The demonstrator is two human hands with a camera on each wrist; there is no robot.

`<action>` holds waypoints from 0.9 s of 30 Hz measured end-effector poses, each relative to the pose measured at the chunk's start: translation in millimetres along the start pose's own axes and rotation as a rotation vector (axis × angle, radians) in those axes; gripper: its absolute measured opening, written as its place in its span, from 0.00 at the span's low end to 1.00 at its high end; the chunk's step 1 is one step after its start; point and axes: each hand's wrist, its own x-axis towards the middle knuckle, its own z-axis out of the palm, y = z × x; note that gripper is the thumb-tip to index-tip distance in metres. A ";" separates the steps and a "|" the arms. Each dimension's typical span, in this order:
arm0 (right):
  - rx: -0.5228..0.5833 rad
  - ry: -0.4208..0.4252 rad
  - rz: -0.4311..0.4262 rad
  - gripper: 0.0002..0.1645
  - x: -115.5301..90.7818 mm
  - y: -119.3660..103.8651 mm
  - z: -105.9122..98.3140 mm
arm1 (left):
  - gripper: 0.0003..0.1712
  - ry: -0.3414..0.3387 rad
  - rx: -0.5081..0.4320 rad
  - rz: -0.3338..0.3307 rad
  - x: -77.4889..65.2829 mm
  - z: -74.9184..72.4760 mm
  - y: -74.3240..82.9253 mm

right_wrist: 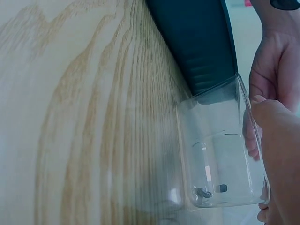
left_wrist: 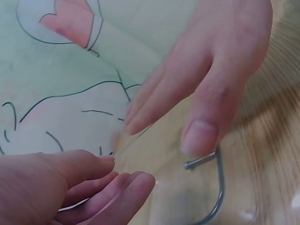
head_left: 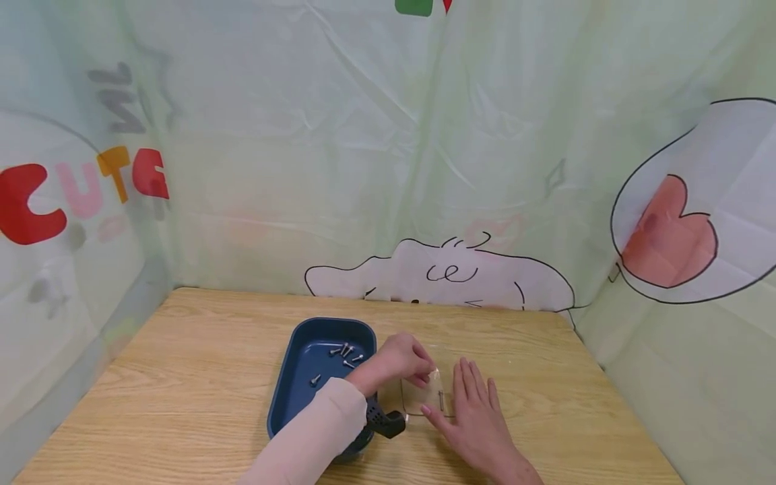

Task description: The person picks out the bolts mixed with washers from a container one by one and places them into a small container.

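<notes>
My left hand (head_left: pixel 403 357) is over a small clear plastic box (head_left: pixel 417 399), its fingers bent and pointing down. In the left wrist view the left fingers (left_wrist: pixel 124 199) curl loosely near the box's rim, and no screw shows between them. My right hand (head_left: pixel 475 414) rests beside the box with its fingers straight. Its thumb (left_wrist: pixel 200 138) lies at the rim. A metal screw (head_left: pixel 441 400) is inside the box near the right wall. Through the clear side in the right wrist view, metal pieces (right_wrist: pixel 204 192) show at the bottom.
Left of the box stands a dark blue tray (head_left: pixel 279 391), partly covered by my left forearm. Several loose metal screws (head_left: pixel 345 350) lie in it. The wooden table (head_left: pixel 206 377) meets a printed curtain (head_left: pixel 273 202) at the back. A black strap (head_left: pixel 384 421) sits at my left wrist.
</notes>
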 end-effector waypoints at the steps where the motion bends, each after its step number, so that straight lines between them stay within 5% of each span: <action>1: 0.001 0.006 -0.003 0.62 -0.2 0.1 -0.1 | 0.07 0.000 -0.006 0.001 -0.3 -2.4 -0.7; 12: 0.005 0.082 -0.059 0.58 1.0 -8.2 -5.2 | 0.09 0.028 -0.117 0.012 -1.9 -29.3 -12.5; 27: 0.043 -0.006 -0.095 0.60 6.0 -41.7 -13.7 | 0.14 0.051 -0.135 0.036 -18.3 -71.5 -27.5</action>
